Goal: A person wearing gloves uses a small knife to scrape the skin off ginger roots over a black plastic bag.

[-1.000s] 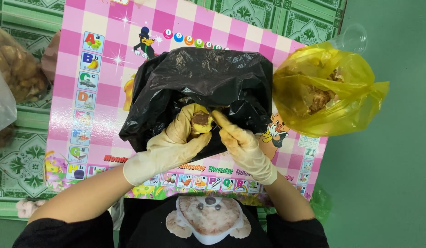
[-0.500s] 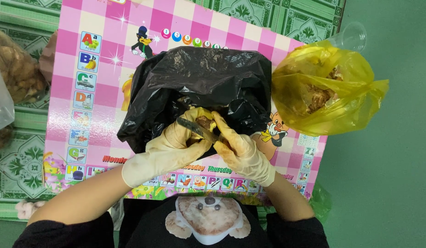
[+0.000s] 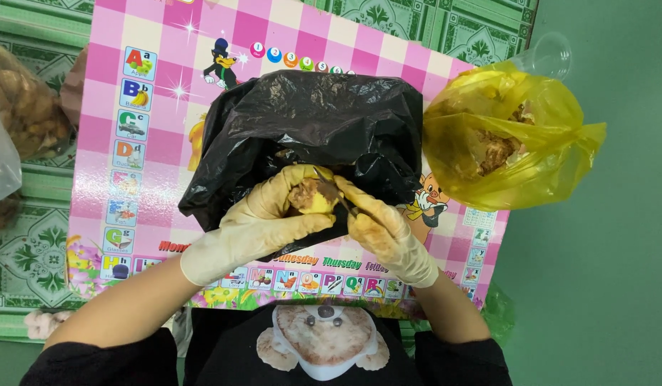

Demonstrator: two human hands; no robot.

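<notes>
Left hand (image 3: 256,225) gripped a part-peeled root (image 3: 307,198) over the black bag (image 3: 309,129); right hand (image 3: 384,232) closed on a knife (image 3: 336,191). Brown skin remained; peeling judged unfinished.

Both hands wear thin, cream-coloured rubber gloves that reach just past the wrists. The glove on the left hand (image 3: 263,225) is smudged with yellowish-brown stains around the fingers, and the one on the right hand (image 3: 388,232) carries darker brown smears across its back. The forearms are bare above the cuffs. Black sleeves cover the upper arms, and the black top has a bear picture on the chest.
</notes>
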